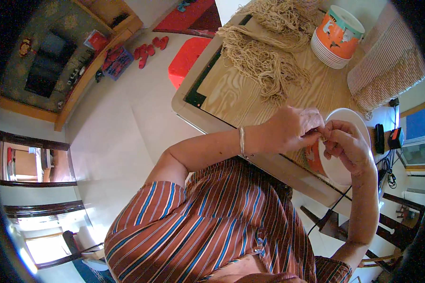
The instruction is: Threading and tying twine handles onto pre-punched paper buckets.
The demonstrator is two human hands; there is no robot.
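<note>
Right of centre, pinching fingertip to fingertip with left hand (303, 131) and right hand (347, 143), on what impossible to tell, over a white-lined bucket (335, 169), perhaps for fine control; with tan strands (271, 68) heaped upper centre on the tabletop (231, 101), likely for easy reach.

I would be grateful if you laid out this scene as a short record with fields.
Left hand: left hand, fingertips meeting the other hand's; anything between them is too small to tell
Right hand: right hand, fingers bent, above the white-lined tub
Left wrist: pale bracelet
On table: tangled tan strands; stacked orange-and-white tubs
Beside table: red stool
Floor: red slippers
Clothing: brown striped top
</note>
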